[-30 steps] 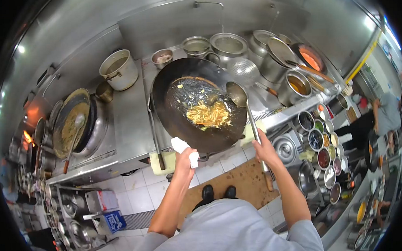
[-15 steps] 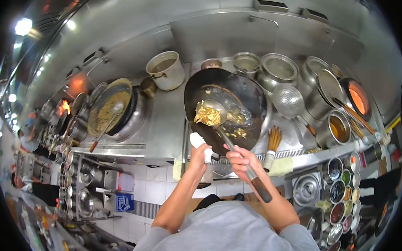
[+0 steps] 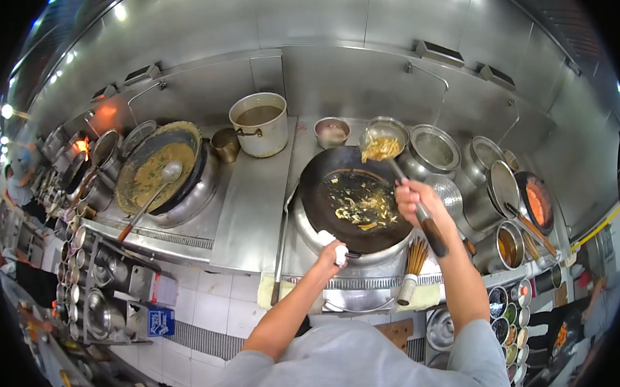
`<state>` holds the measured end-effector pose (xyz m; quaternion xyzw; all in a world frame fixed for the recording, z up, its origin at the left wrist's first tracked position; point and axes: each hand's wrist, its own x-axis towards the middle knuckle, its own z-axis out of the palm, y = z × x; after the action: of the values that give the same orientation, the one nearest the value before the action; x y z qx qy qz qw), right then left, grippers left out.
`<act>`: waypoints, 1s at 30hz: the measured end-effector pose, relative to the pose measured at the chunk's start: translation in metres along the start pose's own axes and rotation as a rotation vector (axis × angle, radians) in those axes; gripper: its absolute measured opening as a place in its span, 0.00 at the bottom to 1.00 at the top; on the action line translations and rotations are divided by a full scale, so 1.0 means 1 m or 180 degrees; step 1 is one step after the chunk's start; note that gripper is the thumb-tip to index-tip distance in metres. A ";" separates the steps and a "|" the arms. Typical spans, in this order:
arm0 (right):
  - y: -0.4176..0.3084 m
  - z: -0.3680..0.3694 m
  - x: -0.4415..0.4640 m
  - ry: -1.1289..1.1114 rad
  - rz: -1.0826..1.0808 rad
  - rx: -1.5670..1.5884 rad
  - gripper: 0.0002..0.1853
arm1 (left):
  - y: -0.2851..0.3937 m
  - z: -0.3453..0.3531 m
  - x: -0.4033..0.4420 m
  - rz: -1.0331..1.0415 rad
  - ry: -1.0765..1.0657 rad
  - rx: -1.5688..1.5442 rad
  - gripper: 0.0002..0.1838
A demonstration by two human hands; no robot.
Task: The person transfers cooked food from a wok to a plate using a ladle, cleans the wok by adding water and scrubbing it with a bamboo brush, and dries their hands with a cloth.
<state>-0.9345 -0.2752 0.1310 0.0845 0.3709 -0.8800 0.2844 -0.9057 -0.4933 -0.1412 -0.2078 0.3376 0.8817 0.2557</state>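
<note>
My left hand [image 3: 327,262] grips the side handle of a black wok [image 3: 319,203], with a white cloth [image 3: 341,253] folded around the grip. Egg-like scraps and shreds [image 3: 364,208] lie scattered on the wok's dark, oily bottom. In my right hand [image 3: 419,201] is a long ladle [image 3: 434,237] with a wooden handle end. Yellowish strips of food [image 3: 381,149] fill its bowl, held beyond the wok's far rim at a metal pot [image 3: 394,126]. Whether ladle and pot touch, I cannot tell.
A bamboo brush [image 3: 417,256] lies right of the wok, near a perforated strainer [image 3: 446,196]. To the left are a tall pot [image 3: 259,126] and a second wok [image 3: 131,175] with soupy food and a ladle. Lidded pots line the back; seasoning bowls [image 3: 499,299] stand at right.
The ladle with the food has moved out of the wok, away and to the right. The wok has come down level onto the stove, my left hand still on its handle.
</note>
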 end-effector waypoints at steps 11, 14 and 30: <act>-0.046 -0.011 0.314 0.2076 -0.1324 -0.3981 0.12 | 0.043 -0.074 -0.082 -0.0560 -0.0352 -0.0209 0.23; -0.046 0.031 0.295 0.2211 -0.1939 -0.3803 0.24 | 0.058 -0.127 -0.132 -0.0357 0.0000 -0.0227 0.25; 0.022 -0.147 0.081 0.2203 -0.1517 -0.1487 0.20 | 0.091 -0.153 -0.165 0.0233 0.0526 0.0123 0.24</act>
<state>-0.9981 -0.2204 -0.0157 0.2190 0.6406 -0.7340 -0.0539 -0.8007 -0.7102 -0.1122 -0.2624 0.3818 0.8637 0.1985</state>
